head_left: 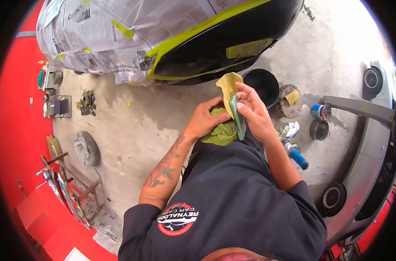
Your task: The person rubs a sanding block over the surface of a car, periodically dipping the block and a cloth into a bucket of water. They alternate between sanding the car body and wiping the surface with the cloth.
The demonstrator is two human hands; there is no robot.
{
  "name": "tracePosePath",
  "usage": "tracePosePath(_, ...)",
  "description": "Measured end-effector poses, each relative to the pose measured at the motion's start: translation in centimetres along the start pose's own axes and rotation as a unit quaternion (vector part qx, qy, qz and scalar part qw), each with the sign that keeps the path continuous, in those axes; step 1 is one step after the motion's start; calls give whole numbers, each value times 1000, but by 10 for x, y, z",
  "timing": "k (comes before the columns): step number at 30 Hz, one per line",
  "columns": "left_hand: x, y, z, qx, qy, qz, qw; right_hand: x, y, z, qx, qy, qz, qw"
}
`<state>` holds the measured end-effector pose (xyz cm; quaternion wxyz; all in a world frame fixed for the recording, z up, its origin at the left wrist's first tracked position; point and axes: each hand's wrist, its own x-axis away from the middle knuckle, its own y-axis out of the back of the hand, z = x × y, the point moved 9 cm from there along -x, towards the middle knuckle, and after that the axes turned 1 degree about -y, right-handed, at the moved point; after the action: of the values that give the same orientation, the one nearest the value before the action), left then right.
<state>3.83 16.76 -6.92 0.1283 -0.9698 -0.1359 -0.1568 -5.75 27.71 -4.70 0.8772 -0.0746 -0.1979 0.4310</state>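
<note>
above the lap, near the masked car (119,39): bringing yellow sheet (227,83) & green block (238,119) together

w/ r hand (258,116) pinching green block, thumb on its face, fingers up by the yellow sheet; w/ l hand (204,119) closed on green cloth (222,134), fingertips nr sheet's lower end. prob. at lining-up stage, sheet curled & not flat on block. next move prob. calling for a steady r grip, l fingers free enough to smooth the sheet. just beyond r hand, dark bucket (272,82).

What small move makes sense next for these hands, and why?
Probably press the yellow sheet flat against the green block: the right hand has the block right beside it, yet the sheet's upper part curls loose past the block's end. The left hand, at the cloth, is close enough to help.
</note>
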Motion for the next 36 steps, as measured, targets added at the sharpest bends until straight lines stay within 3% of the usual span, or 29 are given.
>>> tracePosePath(2,12,0,3,20,-3,8,1000,8,-12,4,-16,25,-38,999)
tracePosePath(5,25,-1,10,59,-27,15,998,25,-18,-5,119,-8,-21,993)
tracePosePath(7,29,0,6,50,-76,21,996,37,-24,7,187,57,-22,981)
tracePosePath(10,39,-10,-5,113,-65,53,990,51,-26,17,238,102,-30,965)
tracePosePath(15,43,-23,-16,43,-68,66,995,62,-19,30,268,94,-104,953)
tracePosePath(20,33,-45,-3,7,-86,85,993,62,-10,48,284,206,-152,924)
tracePosePath(23,25,-49,10,24,-33,50,998,67,-6,52,316,254,-146,902)
tracePosePath(27,8,-59,26,-43,29,71,996,74,21,45,272,255,-133,919)
tracePosePath(29,2,-77,21,-20,-5,49,999,76,46,32,246,199,-138,939)
tracePosePath(30,-2,-79,30,-31,14,33,999,78,54,27,251,244,-113,930)
tracePosePath(31,-6,-89,36,-18,39,45,998,80,64,19,285,212,-93,930)
tracePosePath(33,-16,-100,45,-9,59,34,998,97,90,35,424,250,-153,857)
tracePosePath(36,-34,-120,51,11,64,48,997,91,138,21,324,247,-80,910)
